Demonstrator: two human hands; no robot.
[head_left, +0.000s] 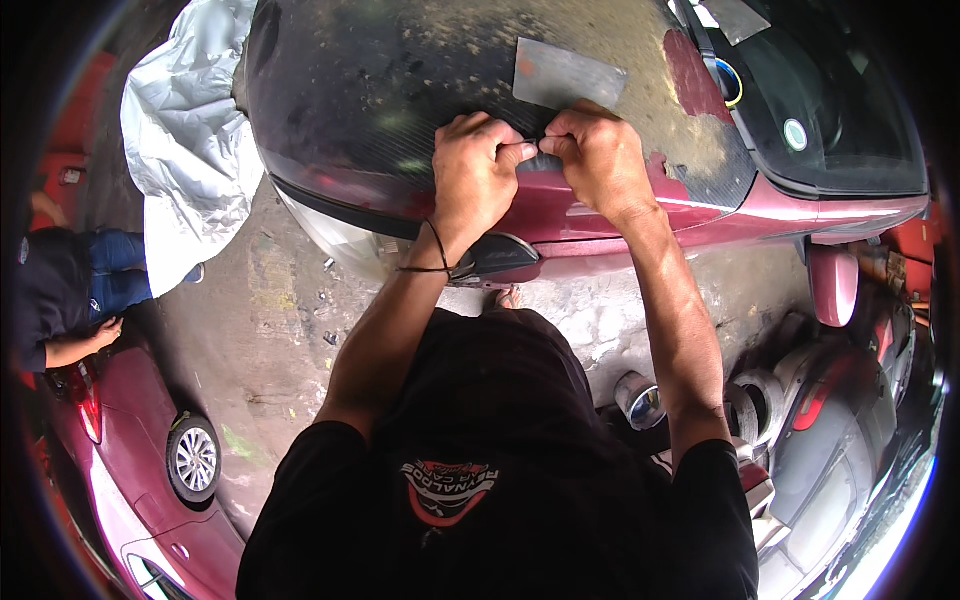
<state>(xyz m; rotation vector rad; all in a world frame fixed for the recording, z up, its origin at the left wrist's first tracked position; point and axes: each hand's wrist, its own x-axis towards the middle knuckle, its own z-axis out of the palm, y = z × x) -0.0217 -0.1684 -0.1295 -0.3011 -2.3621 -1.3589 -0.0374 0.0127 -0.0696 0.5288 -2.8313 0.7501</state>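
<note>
Dark carbon-weave film, scuffed and flecked with pale residue, covers the bonnet of a red car and reaches down to the front edge, where both hands meet. The left hand is curled tight, its thumb and fingertips pinching the film's edge just above the red paint; a thin black cord band circles that wrist. The right hand is closed in the same narrow pinch on the same edge, its thumb touching the left hand's fingers. Just beyond the knuckles a flat grey rectangular scraper card lies loose on the film. Bare red patches show through near the windscreen on the right. Below the hands sits the car's dark headlight. A crumpled white sheet hangs off the bonnet's left side onto the stained concrete floor. At far left another person in blue jeans crouches beside a second red car. A shiny metal tin stands on the floor near the right forearm
</note>
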